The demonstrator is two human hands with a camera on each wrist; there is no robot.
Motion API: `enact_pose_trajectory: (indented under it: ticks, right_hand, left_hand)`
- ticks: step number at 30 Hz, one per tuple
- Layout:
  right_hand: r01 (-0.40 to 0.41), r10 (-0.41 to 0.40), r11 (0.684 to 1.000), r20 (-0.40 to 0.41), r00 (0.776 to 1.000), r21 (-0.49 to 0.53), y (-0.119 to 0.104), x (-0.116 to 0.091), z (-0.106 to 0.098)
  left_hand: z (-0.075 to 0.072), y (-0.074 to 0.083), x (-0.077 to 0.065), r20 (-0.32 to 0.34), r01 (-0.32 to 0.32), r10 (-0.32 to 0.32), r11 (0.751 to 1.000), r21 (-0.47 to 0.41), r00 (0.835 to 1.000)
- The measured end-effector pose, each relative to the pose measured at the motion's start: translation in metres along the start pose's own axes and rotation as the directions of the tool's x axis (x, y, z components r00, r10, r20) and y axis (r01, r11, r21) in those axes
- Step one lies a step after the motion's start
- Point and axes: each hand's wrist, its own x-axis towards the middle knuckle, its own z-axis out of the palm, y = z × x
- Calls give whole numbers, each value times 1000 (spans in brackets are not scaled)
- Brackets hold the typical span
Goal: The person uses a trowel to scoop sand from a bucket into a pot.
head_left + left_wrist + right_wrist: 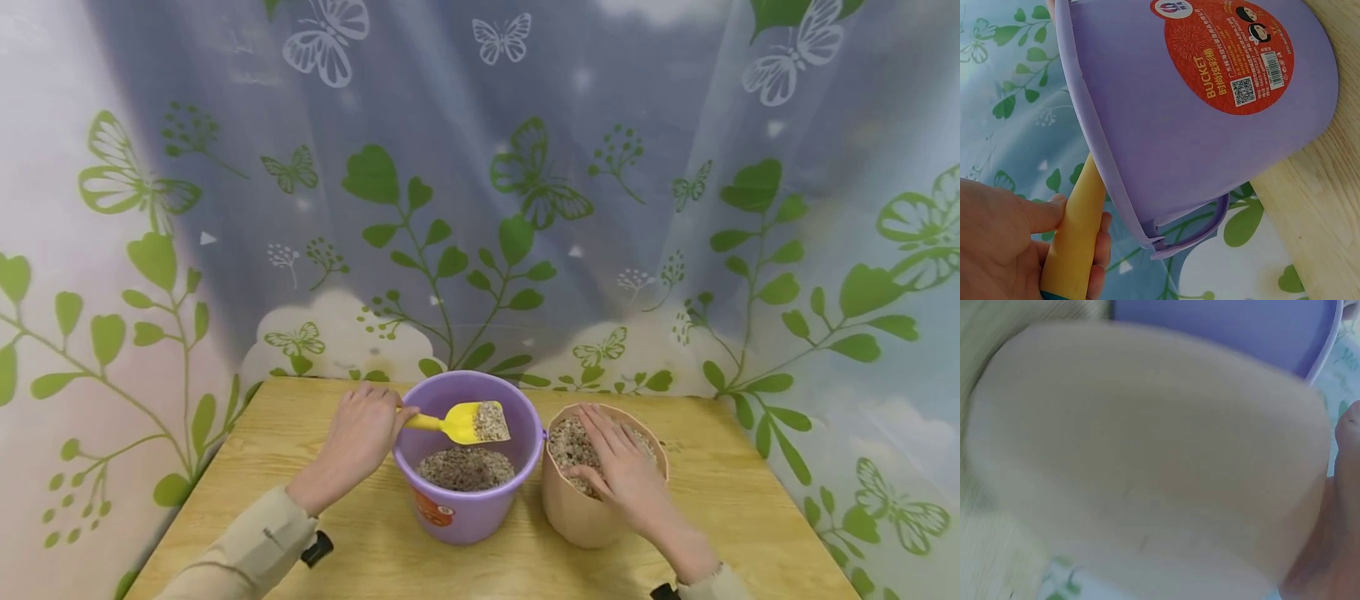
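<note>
- The purple bucket (467, 521) is stood on the wooden surface (337, 558), with coarse, sandy grains (465, 469) lying in its bottom.
- The yellow scoop (459, 423) is held over the bucket's mouth, a small load of grains carried at the front of its blade.
- At the left of the bucket's rim, the scoop's handle is gripped by the left hand (363, 433), its grip curled round it.
- Just right of the bucket, a peach-coloured pot (581, 517) is filled nearly to the rim with similar grains.
- Over that pot's grains the right hand (630, 471) is laid, fingers extended, nothing clasped in its grip.
- On the bucket's outer wall a red label (1232, 56) is borne.
- Behind the bucket a leaf-and-butterfly curtain (465, 108) is hung.
</note>
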Motion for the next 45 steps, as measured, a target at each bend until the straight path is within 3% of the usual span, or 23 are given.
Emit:
enact_pose_trajectory:
  ticks: [5,10,16,21,29,38,45]
  right_hand:
    - [-113,113,994,48,992,3,24,-22,-14]
    - [-222,221,975,133,966,-6,44,-44,-25]
    - [-257,256,966,173,951,-16,57,-63,-28]
    - [-256,256,967,165,953,-22,60,-68,-26]
    - [-258,260,965,167,951,-33,60,-70,-23]
    - [-256,256,966,160,953,-23,60,-71,-21]
    - [-263,262,965,168,950,-16,61,-72,-22]
  left_hand:
    - [0,0,2,15,0,0,1000,-3,1000]
    - [-1,1,5,24,-2,2,1000,-9,1000]
    - [-4,3,12,9,-8,9,1000,-20,1000]
    - [-9,11,22,6,-46,46,999,-19,999]
    - [-12,42,44,81,-71,76,996,-56,994]
    - [6,87,69,116,-140,150,986,-90,982]
    - [21,116,86,149,-243,248,969,-53,957]
